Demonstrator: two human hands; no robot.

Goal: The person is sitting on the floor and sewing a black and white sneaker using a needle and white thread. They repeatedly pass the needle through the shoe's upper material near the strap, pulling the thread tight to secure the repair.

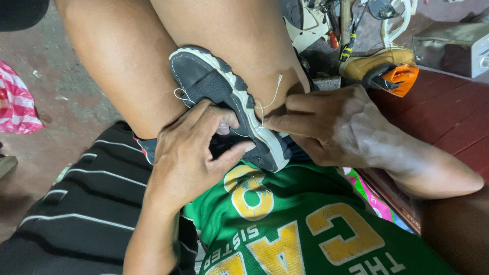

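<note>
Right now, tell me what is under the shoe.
The shoe is wedged between bare knees, above a green shirt. The left hand covers its near end; whatever supports it is hidden.

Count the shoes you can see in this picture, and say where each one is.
3, perhaps more hidden in the clutter. A dark sneaker clamped between the knees, gripped by the left hand; a tan shoe upper right; a white shoe at top.

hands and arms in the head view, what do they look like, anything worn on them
Both are bare: no gloves, rings, watch or sleeves show on the left hand or the right hand. Forearms are uncovered to the frame edge. The right hand shows raised veins and tendons across its back.
</note>
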